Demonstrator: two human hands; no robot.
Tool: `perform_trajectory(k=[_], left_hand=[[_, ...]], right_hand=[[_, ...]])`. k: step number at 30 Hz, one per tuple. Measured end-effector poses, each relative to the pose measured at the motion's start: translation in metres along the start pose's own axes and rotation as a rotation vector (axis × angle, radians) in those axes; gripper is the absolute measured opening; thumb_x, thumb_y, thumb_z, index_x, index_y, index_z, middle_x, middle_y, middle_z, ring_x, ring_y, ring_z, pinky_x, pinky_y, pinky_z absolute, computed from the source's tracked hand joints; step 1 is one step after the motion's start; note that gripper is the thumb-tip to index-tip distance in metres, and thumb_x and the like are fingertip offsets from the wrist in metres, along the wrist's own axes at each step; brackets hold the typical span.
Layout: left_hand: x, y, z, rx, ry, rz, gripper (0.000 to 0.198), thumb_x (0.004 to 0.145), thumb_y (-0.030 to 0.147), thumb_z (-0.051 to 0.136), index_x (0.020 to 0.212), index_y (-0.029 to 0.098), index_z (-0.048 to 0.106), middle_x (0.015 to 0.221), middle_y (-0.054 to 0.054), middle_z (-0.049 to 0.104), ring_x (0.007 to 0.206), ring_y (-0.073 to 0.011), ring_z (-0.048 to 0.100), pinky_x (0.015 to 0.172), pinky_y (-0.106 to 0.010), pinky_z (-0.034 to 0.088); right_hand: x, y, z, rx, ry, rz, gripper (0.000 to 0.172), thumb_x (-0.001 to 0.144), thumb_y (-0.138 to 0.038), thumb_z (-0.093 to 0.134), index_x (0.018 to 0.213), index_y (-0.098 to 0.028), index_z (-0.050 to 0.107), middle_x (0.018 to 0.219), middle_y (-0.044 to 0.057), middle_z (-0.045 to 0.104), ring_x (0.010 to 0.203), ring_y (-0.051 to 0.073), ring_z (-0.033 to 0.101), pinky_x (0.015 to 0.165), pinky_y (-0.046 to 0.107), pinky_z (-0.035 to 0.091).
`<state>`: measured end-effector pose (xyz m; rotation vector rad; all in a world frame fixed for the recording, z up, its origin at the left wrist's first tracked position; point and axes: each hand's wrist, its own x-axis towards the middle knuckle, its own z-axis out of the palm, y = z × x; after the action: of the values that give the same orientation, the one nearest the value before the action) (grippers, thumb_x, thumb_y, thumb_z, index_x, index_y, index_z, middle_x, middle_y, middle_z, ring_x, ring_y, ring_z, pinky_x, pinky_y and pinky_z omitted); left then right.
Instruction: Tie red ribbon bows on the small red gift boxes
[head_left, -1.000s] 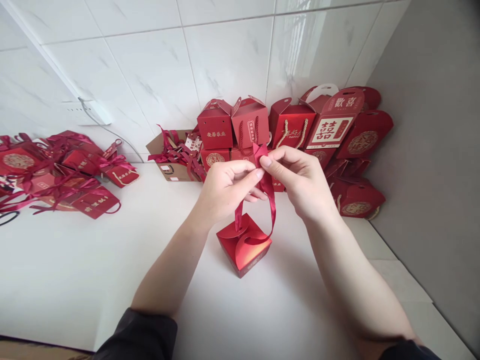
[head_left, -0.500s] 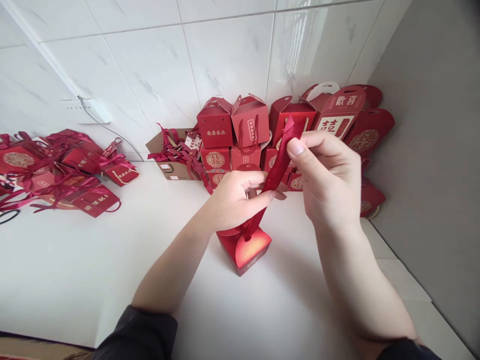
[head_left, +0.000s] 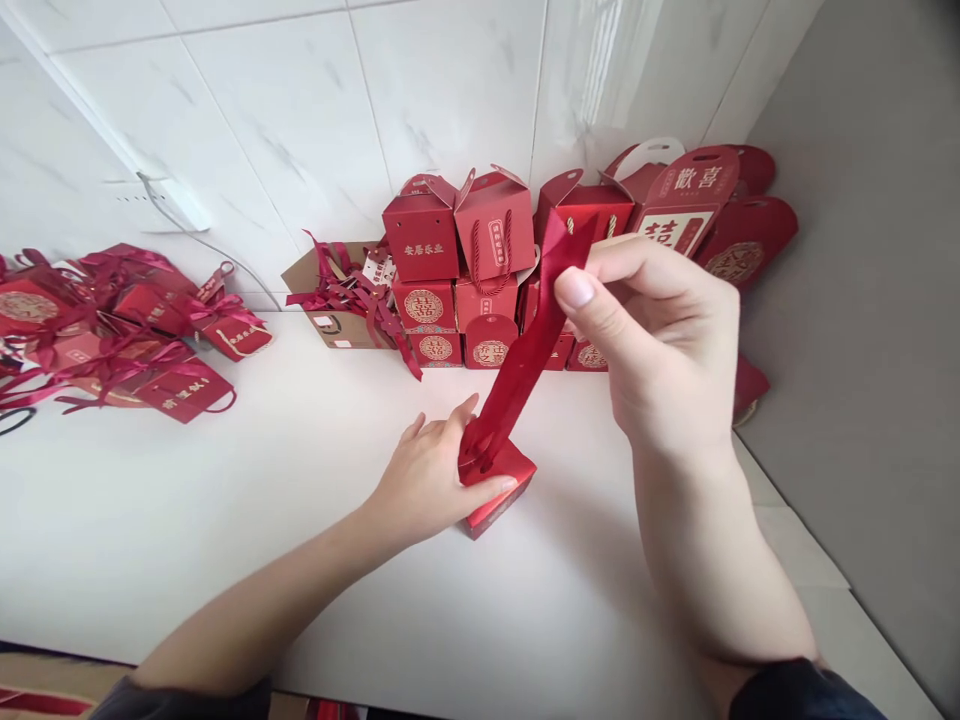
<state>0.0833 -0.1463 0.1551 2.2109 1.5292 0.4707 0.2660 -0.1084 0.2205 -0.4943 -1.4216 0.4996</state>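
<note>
A small red gift box (head_left: 493,515) stands on the white table in front of me. A dark red ribbon (head_left: 516,375) rises from holes in its top flaps, slanting up to the right. My right hand (head_left: 671,350) pinches the ribbon's upper part between thumb and fingers, with the ends sticking out above. Around the box's left side is my left hand (head_left: 424,475), its thumb lying across the near flap and its index finger beside the ribbon's base. That hand covers the left part of the box.
Several red gift boxes (head_left: 420,245) are stacked against the tiled wall. A brown carton (head_left: 349,330) of ribbons stands beside them. Ribboned boxes (head_left: 187,390) lie in a heap at the left. Flat-handled boxes (head_left: 739,250) lean near the grey panel (head_left: 862,330) on the right.
My left hand has let go of the ribbon and moved down onto the gift box. My right hand still pinches the ribbon, which is now stretched straighter.
</note>
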Motion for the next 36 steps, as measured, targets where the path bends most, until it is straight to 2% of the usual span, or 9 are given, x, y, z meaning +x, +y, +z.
perform_trajectory(k=[3,6,10,13,16,23,30,33,36], left_hand=[[0.005,-0.005,0.009,-0.132,-0.067,0.076,0.035,0.079,0.045,0.064,0.106,0.025,0.055,0.1,-0.002,0.066,0.092,-0.0243,0.063,0.083,-0.04,0.049],[0.013,-0.012,0.019,-0.223,-0.028,0.207,0.041,0.076,0.042,0.069,0.11,0.025,0.055,0.114,-0.005,0.064,0.104,-0.0257,0.061,0.092,-0.042,0.048],[0.019,-0.024,0.032,-0.292,0.056,0.279,0.063,0.071,0.042,0.075,0.125,0.025,0.047,0.123,-0.007,0.064,0.112,-0.027,0.061,0.116,-0.053,0.022],[0.018,-0.027,0.035,-0.323,0.027,0.282,0.07,0.072,0.044,0.074,0.131,0.026,0.04,0.126,-0.005,0.065,0.112,-0.0258,0.063,0.12,-0.052,0.003],[0.018,-0.026,0.033,-0.321,-0.045,0.274,0.072,0.077,0.044,0.07,0.137,0.027,0.034,0.127,-0.005,0.065,0.12,-0.0258,0.059,0.12,-0.052,-0.005],[0.026,-0.03,0.024,-0.259,-0.189,0.391,0.052,0.087,0.041,0.058,0.135,0.026,0.042,0.133,-0.003,0.061,0.129,-0.0232,0.051,0.122,-0.049,-0.001],[0.024,-0.03,0.022,-0.219,-0.166,0.432,0.028,0.097,0.03,0.041,0.117,0.024,0.059,0.13,-0.003,0.063,0.122,-0.0208,0.057,0.117,-0.049,-0.02],[0.022,-0.028,0.023,-0.228,-0.185,0.453,0.031,0.098,0.023,0.033,0.118,0.024,0.057,0.128,-0.004,0.064,0.125,-0.0195,0.055,0.117,-0.052,-0.018],[0.021,-0.03,0.027,-0.296,-0.149,0.433,0.035,0.093,0.023,0.044,0.129,0.025,0.046,0.126,-0.006,0.065,0.122,-0.0213,0.058,0.117,-0.054,-0.017]], right_hand=[[-0.001,0.003,0.001,0.003,-0.05,0.022,0.013,0.085,-0.03,0.068,0.074,-0.024,0.064,0.075,-0.001,0.058,0.069,0.013,0.058,0.059,0.029,0.048],[-0.001,0.007,0.003,0.008,-0.074,0.03,0.014,0.085,-0.03,0.069,0.073,-0.023,0.064,0.074,-0.001,0.058,0.067,0.013,0.057,0.057,0.028,0.048],[0.0,0.01,0.005,0.013,-0.056,0.02,0.012,0.085,-0.026,0.069,0.073,-0.023,0.064,0.071,-0.002,0.058,0.063,0.011,0.055,0.055,0.027,0.046],[0.0,0.009,0.007,0.016,-0.008,0.001,0.013,0.084,-0.019,0.068,0.072,-0.023,0.065,0.068,-0.003,0.056,0.059,0.01,0.051,0.054,0.026,0.043],[0.0,0.01,0.009,-0.001,0.051,-0.025,0.015,0.084,-0.017,0.067,0.071,-0.024,0.064,0.066,-0.004,0.054,0.058,0.011,0.048,0.054,0.027,0.042],[0.003,0.013,0.006,0.099,0.066,-0.039,0.014,0.081,-0.02,0.067,0.069,-0.027,0.066,0.066,-0.003,0.055,0.054,0.013,0.045,0.049,0.03,0.037],[0.0,0.006,0.007,0.085,0.068,0.075,0.019,0.086,-0.019,0.059,0.069,-0.026,0.064,0.062,-0.004,0.045,0.055,0.01,0.046,0.051,0.027,0.037],[-0.001,0.008,0.009,0.092,0.074,0.049,0.017,0.084,-0.019,0.062,0.069,-0.026,0.064,0.062,-0.003,0.048,0.054,0.012,0.044,0.05,0.03,0.037],[0.0,0.011,0.009,0.087,0.098,0.014,0.016,0.084,-0.021,0.063,0.069,-0.026,0.063,0.063,-0.002,0.049,0.054,0.014,0.041,0.05,0.032,0.036]])
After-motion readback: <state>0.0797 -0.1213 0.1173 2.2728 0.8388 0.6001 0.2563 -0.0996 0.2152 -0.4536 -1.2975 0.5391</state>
